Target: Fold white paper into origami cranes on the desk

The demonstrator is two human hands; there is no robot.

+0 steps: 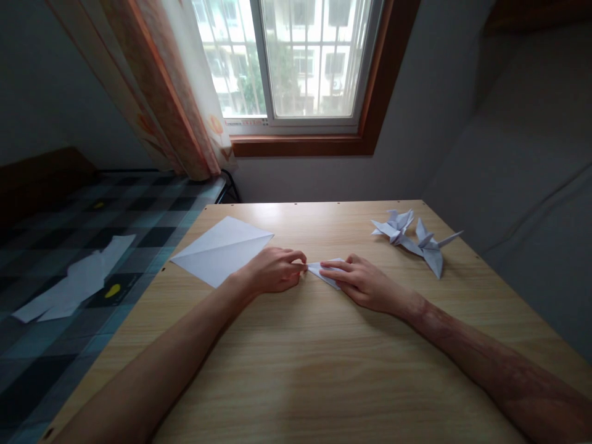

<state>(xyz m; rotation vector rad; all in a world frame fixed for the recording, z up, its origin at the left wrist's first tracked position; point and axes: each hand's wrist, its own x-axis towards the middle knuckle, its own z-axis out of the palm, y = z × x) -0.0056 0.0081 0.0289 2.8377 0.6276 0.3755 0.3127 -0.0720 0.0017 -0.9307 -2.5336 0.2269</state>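
Note:
A small piece of folded white paper lies on the wooden table between my hands, its narrow tip pointing left. My left hand is closed, with thumb and forefinger pinched at that tip. From the other side, my right hand rests over the paper's wider end, its fingers stretched out flat across the top. Part of the fold is hidden beneath those fingers. Just beyond my left hand is a flat white paper square with a diagonal crease.
Folded paper cranes stand at the back right of the table. White paper strips lie on a checkered bed to the left. A window with a curtain is behind the table.

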